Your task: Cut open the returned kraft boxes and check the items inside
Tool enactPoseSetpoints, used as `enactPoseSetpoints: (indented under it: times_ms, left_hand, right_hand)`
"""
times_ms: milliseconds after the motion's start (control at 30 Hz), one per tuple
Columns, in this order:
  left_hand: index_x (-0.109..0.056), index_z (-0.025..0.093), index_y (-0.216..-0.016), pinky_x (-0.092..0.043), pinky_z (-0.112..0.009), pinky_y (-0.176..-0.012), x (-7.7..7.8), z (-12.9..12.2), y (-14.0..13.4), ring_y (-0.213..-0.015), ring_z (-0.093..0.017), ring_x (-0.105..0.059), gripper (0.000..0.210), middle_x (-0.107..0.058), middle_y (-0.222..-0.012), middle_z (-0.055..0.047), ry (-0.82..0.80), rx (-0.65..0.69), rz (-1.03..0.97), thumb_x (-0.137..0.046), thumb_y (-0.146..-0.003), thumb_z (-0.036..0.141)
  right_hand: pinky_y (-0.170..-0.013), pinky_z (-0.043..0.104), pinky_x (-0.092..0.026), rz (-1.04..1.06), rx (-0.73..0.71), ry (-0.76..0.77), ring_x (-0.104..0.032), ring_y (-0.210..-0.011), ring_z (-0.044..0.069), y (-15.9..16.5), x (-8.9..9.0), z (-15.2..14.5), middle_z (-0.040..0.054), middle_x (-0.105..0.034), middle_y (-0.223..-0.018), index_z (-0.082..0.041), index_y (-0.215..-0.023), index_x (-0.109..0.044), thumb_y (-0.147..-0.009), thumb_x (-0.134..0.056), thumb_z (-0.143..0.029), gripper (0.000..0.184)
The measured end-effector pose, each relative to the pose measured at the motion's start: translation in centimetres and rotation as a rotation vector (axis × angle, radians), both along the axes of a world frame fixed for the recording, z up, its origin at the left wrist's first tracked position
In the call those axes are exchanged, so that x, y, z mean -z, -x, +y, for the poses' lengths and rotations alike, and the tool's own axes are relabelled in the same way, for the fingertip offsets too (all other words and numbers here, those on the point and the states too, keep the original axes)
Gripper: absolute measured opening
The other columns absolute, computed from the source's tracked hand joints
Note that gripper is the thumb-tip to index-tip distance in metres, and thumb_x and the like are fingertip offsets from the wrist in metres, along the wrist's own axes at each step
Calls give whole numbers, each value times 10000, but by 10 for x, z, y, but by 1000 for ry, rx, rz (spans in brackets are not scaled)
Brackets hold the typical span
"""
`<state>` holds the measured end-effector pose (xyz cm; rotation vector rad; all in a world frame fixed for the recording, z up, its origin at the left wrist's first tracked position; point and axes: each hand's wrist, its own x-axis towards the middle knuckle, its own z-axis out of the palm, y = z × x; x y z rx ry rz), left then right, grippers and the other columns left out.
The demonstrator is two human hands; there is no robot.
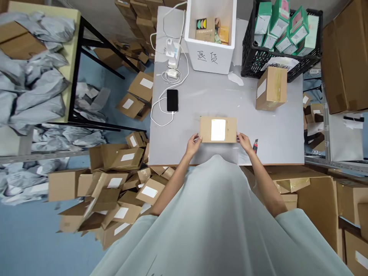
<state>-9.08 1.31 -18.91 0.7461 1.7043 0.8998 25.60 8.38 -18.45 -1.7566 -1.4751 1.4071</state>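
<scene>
A small brown cardboard box (pixel 205 130) with a white label facing up is between my hands, near the front of the grey table (pixel 201 92). My left hand (pixel 194 145) grips its left end, thumb and fingers closed at the lower corner. At the right end my right hand (pixel 244 142) pinches the other side. Just beside my right wrist lies a red and black box cutter (pixel 255 145). A second, taped carton (pixel 271 88) stands farther back on the right.
At the back stand a white foam bin (pixel 211 57) holding small packages and a black crate (pixel 250 57) of green boxes. A phone (pixel 172 100) with a charging cable lies left. Opened cartons (pixel 115 191) pile up left of the table; grey parcels fill a shelf (pixel 71 23).
</scene>
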Motion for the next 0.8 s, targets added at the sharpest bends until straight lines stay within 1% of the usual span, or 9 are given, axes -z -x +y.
enactPoseSetpoints:
  times_ms: [100,200,267,333,433,567,633,700,800]
  left_hand:
    - [-713,171,-1434,-612,-505,-1120,-2,-17,-2,-1353,-343,-726,588,-701,-1540,-215,56,1,-70,-645,-1058,618]
    - [-730,178,-1380,-624,-491,-1103,-4,-28,-7,-1310,-327,-754,564,-702,-1556,-191,118,-13,-188,-561,-1100,638]
    - [-723,175,-1382,-626,-468,-1095,-5,-29,-10,-1292,-314,-764,564,-672,-1599,-187,154,-41,-221,-548,-1111,637]
    - [-715,162,-1395,-627,-457,-1085,-6,-27,-12,-1283,-311,-769,591,-660,-1611,-201,173,-55,-209,-518,-1122,647]
    - [-721,153,-1403,-627,-458,-1080,-10,-22,-10,-1303,-321,-759,657,-658,-1607,-219,182,-44,-198,-452,-1131,688]
    - [-750,166,-1383,-621,-460,-1093,-21,-19,-2,-1368,-329,-715,731,-688,-1559,-217,117,-30,-164,-443,-1099,765]
    - [-766,191,-1371,-613,-455,-1111,-28,-16,1,-1387,-318,-693,707,-704,-1522,-190,13,-25,-114,-519,-1065,777]
    - [-780,223,-1374,-604,-442,-1125,-34,-12,3,-1363,-299,-693,649,-711,-1476,-158,-107,-15,-39,-639,-1019,747]
    - [-808,238,-1355,-614,-432,-1103,-38,-6,3,-1227,-267,-727,566,-717,-1299,-121,-203,7,74,-781,-955,638]
  right_hand:
    - [-966,470,-664,63,56,107,-773,-1116,300,-10,2,-25,166,-809,-1307,-214,-1344,-789,-975,-466,-879,826]
    - [-976,480,-669,92,41,136,-773,-1117,289,-12,3,-47,153,-779,-1435,-235,-1427,-769,-961,-572,-771,738]
    - [-1026,502,-655,114,17,125,-767,-1105,275,-8,5,-55,123,-769,-1472,-256,-1475,-753,-938,-642,-669,687]
    - [-1096,531,-623,107,12,89,-769,-1090,272,-2,6,-58,119,-781,-1448,-245,-1485,-754,-908,-692,-589,675]
    - [-1127,548,-601,72,47,50,-779,-1086,289,5,5,-56,148,-788,-1414,-205,-1438,-785,-878,-735,-560,665]
    - [-1071,499,-634,63,62,-20,-755,-1174,309,7,-13,-52,156,-779,-1397,-208,-1382,-815,-887,-745,-657,673]
    - [-1059,470,-640,41,57,-90,-750,-1189,304,5,-28,-47,146,-785,-1329,-212,-1359,-831,-912,-737,-700,668]
    - [-1047,455,-640,-7,58,-152,-761,-1139,292,3,-42,-40,127,-793,-1240,-216,-1340,-846,-937,-729,-724,659]
    - [-1016,454,-635,-99,59,-205,-770,-1043,290,2,-57,-28,114,-810,-1115,-213,-1254,-886,-949,-717,-757,646]
